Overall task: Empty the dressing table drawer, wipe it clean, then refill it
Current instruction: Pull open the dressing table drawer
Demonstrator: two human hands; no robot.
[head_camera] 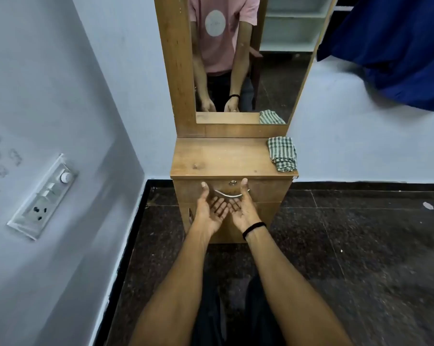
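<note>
Head view: left hand and right hand are hovering palm-up just under the drawer handle, fingers spread and holding nothing. The drawer is sitting shut, and the cloth is lying on the table, above-right of the handle. I'd be hooking the handle at its middle and pulling straight out.

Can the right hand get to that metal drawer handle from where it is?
Probably yes. The right hand is open and empty, right beside the drawer handle, with nothing visible between them.

Cloth on tabletop right — drawer below, mirror behind.
</note>
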